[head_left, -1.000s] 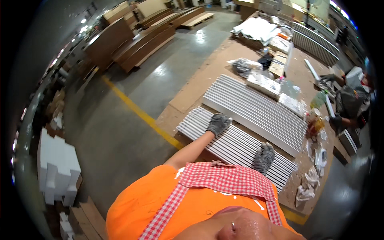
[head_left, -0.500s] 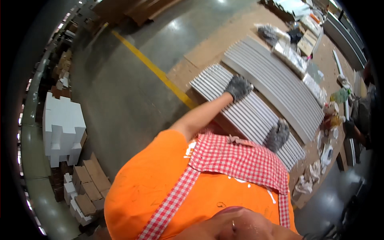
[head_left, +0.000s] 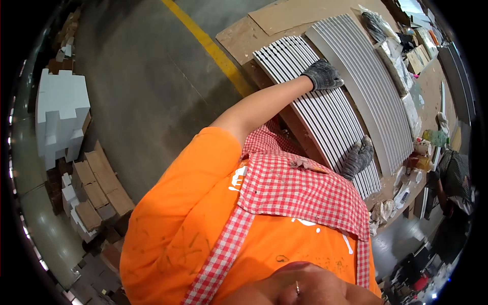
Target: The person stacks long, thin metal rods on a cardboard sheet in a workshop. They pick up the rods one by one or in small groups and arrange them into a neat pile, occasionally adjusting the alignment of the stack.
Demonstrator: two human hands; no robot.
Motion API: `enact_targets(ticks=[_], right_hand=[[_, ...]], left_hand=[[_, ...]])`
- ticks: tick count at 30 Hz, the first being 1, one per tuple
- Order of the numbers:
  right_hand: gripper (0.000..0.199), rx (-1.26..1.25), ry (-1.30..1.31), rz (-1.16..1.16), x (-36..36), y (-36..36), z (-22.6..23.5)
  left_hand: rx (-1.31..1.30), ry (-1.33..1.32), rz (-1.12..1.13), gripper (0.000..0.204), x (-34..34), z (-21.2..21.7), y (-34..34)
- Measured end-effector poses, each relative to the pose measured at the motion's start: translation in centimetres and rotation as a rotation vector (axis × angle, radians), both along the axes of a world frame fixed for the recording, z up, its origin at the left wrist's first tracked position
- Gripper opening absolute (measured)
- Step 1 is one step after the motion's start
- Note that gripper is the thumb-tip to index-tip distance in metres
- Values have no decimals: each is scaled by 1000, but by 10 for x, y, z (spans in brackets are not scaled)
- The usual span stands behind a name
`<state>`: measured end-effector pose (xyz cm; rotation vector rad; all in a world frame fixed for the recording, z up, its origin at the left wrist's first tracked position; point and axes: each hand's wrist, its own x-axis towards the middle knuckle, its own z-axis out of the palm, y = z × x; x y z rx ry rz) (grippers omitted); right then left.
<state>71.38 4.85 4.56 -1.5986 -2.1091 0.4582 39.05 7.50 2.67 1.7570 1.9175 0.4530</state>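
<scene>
Gloved left grip (head_left: 323,75) laid over the far edge of the near set of pale strips (head_left: 329,116), toward the upper end, fingers bent down by the narrow gap beyond; cannot tell a firm hold from plain contact. Gloved right grip (head_left: 358,160) on the same set, toward the lower end, fingers near one another and slightly bent; cannot tell holding from pressing here either.

Between and under both hands, the near set, along the near side of the desk (head_left: 239,40), just beside the checked apron (head_left: 300,193). Already side by side in one long row, with dark lines between; by the look of it, partway through being steadied or evened up.

Just beyond, across the gap, a far set of strips (head_left: 366,89), roughly parallel and closely lined up, with neither grip on it. Seemingly arranged already; cannot tell finished from waiting.

Left over, as a judgement: near set not yet released, no clear sign of every strip lying true, nothing readable of any later step.

Farther out, well apart from both grips: clear-wrapped packets (head_left: 396,63), crumpled plastic (head_left: 381,211), and white blocks (head_left: 63,101) over to the left.
</scene>
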Motion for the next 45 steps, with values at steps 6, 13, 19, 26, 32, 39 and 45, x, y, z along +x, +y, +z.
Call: enact_targets(ticks=[6,13,19,26,32,39,45], right_hand=[[33,-8,78,-6,0,1,-7],[31,169,47,52,1,2,-12],[35,84,-57,7,2,5,1],[32,76,-11,-31,0,3,-7],[32,64,-75,-54,-2,-1,-2],[32,61,-9,-48,-3,-1,-1],[33,56,-43,-71,-3,-3,1]], left_hand=[[142,78,55,45,2,-19,0],[534,99,10,22,-1,-46,2],[477,99,-23,24,0,-35,1],[354,129,-6,28,0,-27,-1],[336,218,-14,33,6,-20,-4],[296,171,14,36,3,-22,-4],[313,250,-33,35,5,-12,-7]])
